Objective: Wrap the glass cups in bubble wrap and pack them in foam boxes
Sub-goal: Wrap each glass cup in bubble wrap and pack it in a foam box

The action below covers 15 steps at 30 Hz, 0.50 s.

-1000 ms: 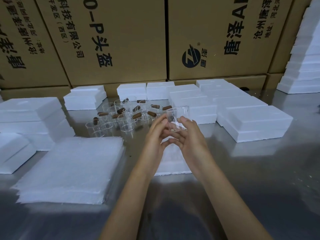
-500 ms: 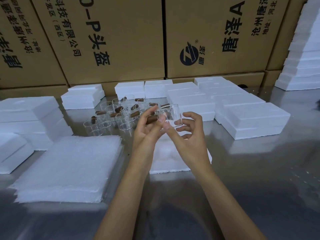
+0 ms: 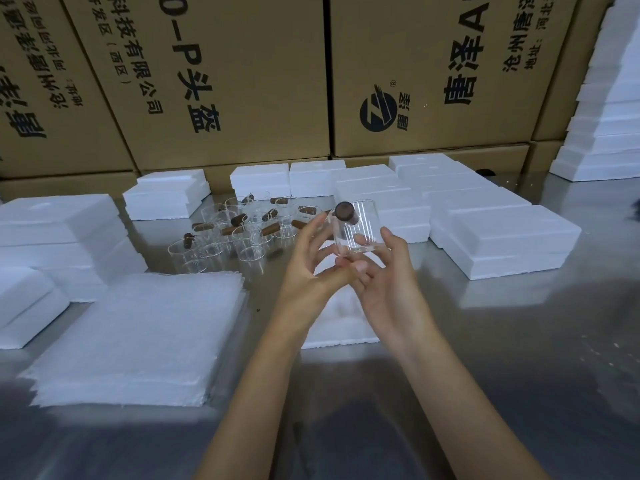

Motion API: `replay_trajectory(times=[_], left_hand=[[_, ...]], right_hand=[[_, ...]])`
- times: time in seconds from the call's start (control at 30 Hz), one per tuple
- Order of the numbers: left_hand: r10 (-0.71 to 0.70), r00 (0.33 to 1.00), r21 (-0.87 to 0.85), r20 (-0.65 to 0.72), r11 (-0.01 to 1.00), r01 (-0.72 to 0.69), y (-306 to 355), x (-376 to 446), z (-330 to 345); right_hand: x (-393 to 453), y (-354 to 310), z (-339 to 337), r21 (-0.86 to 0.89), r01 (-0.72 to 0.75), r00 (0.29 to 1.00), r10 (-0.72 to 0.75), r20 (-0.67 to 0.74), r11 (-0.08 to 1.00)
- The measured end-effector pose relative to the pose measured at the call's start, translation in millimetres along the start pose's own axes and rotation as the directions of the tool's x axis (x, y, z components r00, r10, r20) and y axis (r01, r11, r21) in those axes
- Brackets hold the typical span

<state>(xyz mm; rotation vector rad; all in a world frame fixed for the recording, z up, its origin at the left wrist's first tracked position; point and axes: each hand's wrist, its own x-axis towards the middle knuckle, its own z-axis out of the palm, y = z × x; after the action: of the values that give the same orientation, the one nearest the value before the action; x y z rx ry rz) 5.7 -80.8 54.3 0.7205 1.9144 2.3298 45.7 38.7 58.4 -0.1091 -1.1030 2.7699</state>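
Observation:
A clear glass cup (image 3: 356, 230) with a brown wooden handle pointing toward me is held above the table between both hands. My right hand (image 3: 384, 282) cradles its base and side with curled fingers. My left hand (image 3: 311, 265) touches the cup's left side and bottom with its fingertips. Under the hands lies an open foam box (image 3: 336, 327), mostly hidden. A stack of bubble wrap sheets (image 3: 138, 337) lies at the near left. Several more glass cups (image 3: 239, 230) with wooden handles stand behind the hands.
Closed white foam boxes (image 3: 502, 237) stand at the right, at the back and at the left (image 3: 59, 230) of the steel table (image 3: 519, 341). Large cardboard cartons (image 3: 242, 81) wall off the back. A tall foam stack (image 3: 609, 116) rises at far right.
The cup has been turned in my hands, so the wooden handle's end now faces me. Both hands stayed above the foam box, shifting their fingers round the cup.

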Motion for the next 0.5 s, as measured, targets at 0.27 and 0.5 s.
replay_trajectory(times=[0.27, 0.5], left_hand=[[0.089, 0.994, -0.036, -0.069, 0.995, -0.092, 6.6, 1.1, 1.1], [0.223, 0.963, 0.282, -0.152, 0.943, -0.174, 5.8, 0.5, 0.3]], right_hand=[[-0.3, 5.4, 1.9, -0.038, -0.088, 0.993, 0.091, 0.074, 0.995], [1.9, -1.6, 1.5, -0.449, 0.233, 0.954, -0.292, -0.068, 0.863]])
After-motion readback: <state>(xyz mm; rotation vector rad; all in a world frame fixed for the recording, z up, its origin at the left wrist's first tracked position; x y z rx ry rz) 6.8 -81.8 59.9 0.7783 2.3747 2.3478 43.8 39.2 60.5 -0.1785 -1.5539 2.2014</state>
